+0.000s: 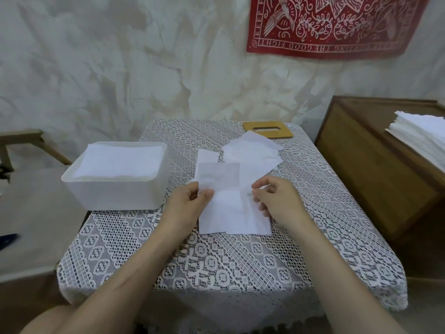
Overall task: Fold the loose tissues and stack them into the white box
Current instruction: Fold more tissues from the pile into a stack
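A thin white tissue (228,203) lies in the middle of the lace-covered table (216,261), its far part lifted and half see-through. My left hand (190,203) pinches its left edge between thumb and fingers. My right hand (274,201) pinches its right edge with curled fingers. Behind it lie a few loose, crumpled tissues (252,153). The white box (115,189) stands at the table's left edge, filled nearly to the rim with folded tissues (120,162).
A wooden lid with a slot (267,130) lies at the table's far edge. A wooden cabinet (375,169) stands to the right with a tall stack of white tissues (421,133) on it. A red cloth (337,25) hangs on the wall.
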`<state>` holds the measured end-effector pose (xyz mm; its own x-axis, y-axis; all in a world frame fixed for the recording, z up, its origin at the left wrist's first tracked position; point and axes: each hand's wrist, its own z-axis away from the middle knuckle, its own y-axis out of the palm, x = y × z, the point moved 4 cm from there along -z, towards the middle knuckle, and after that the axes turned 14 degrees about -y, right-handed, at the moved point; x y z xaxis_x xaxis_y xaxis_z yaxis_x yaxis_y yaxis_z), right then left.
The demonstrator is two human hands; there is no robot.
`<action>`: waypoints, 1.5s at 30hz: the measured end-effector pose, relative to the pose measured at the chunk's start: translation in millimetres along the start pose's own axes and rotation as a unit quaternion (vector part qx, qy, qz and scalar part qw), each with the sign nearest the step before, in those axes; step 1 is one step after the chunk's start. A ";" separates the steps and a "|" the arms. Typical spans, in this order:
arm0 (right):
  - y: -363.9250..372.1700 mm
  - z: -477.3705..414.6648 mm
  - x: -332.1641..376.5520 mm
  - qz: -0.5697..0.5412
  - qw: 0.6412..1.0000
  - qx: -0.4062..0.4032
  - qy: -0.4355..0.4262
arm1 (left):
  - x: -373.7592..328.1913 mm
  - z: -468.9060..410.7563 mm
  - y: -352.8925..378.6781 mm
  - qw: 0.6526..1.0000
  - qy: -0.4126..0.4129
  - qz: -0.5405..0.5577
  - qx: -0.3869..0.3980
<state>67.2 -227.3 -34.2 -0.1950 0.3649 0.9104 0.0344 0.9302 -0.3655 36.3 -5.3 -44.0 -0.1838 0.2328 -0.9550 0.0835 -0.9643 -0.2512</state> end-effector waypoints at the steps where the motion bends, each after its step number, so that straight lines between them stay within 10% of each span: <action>1: -7.1 -1.2 -4.0 0.067 0.998 -0.003 -0.001 | -0.5 0.0 -2.0 1.000 -0.004 0.012 -0.004; 6: -21.0 -2.9 -13.4 0.259 0.965 0.029 0.026 | -0.8 -4.3 -4.4 0.997 -0.043 0.070 -0.011; 24: -14.7 -5.9 -3.8 0.079 0.997 0.003 -0.008 | -5.1 13.3 -10.4 0.996 -0.026 0.089 -0.010; 30: -12.7 1.4 -1.5 0.184 0.982 0.042 -0.020 | -7.0 12.1 -4.8 0.996 -0.012 0.091 0.000; 45: -1.5 8.4 21.9 -0.229 0.973 -0.023 0.011 | -0.1 0.9 4.1 0.978 -0.089 0.180 0.053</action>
<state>54.7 -221.0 -15.3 -0.1801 -0.0874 0.9798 -0.0072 0.9961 0.0875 35.7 -9.4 -44.8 -0.3289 -0.1409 -0.9338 0.0735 -0.9896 0.1234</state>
